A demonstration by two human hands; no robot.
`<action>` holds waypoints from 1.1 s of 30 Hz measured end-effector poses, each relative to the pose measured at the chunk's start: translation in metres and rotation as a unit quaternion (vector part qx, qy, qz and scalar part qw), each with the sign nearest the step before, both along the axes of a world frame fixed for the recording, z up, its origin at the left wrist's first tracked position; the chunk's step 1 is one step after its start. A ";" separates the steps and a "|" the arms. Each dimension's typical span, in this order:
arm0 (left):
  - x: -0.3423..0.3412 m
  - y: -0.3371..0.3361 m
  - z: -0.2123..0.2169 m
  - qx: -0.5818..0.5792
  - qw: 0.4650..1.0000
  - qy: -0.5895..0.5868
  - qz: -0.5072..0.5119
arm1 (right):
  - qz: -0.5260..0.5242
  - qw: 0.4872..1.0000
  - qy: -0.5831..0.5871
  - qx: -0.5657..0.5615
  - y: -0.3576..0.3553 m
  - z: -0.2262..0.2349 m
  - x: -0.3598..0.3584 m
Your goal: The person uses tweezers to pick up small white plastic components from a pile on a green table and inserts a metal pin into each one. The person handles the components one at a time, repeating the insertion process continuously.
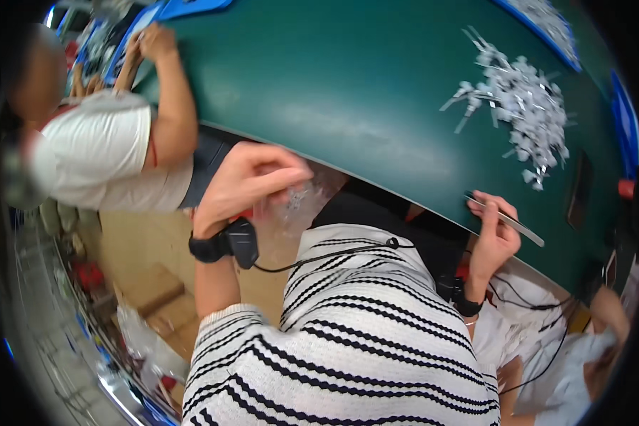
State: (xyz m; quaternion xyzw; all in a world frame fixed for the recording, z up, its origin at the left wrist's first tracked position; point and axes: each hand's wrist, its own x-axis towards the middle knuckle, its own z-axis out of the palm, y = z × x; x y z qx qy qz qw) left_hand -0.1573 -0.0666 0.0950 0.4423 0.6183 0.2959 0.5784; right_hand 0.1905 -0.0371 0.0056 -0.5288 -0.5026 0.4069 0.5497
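Note:
My left hand (252,181) is raised just off the near edge of the green table (312,85). Its fingers are curled toward the thumb; anything pinched there is hidden. Below and beyond it, a clear plastic bag (291,220) with small pale pieces shows past the fingers. At the table's near edge on the right, my right hand (495,231) grips a slim, flat silver tool with a dark end (522,228). A pile of small white plastic parts with shiny metal bits (525,106) lies on the table beyond my right hand.
A blue tray of similar parts (547,25) stands at the far right, and a blue bin (625,124) at the right edge. A dark flat object (579,190) lies nearby. A co-worker in white (113,149) sits at left; cardboard (153,291) lies on the floor. Cables run from my wrists.

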 end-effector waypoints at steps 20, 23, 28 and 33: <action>-0.106 -0.226 -0.312 -0.125 0.844 0.356 0.381 | -0.002 0.990 -0.127 0.058 0.006 -0.010 -0.004; -0.111 -0.221 -0.272 -0.066 0.846 0.452 0.274 | -0.003 0.991 -0.124 0.058 0.005 -0.011 -0.003; -0.117 -0.221 -0.255 -0.090 0.805 0.480 0.338 | 0.004 0.990 -0.128 0.059 0.004 -0.012 -0.002; -0.065 -0.163 -0.215 0.159 0.827 0.513 0.164 | 0.008 0.991 -0.111 0.069 0.002 -0.015 0.000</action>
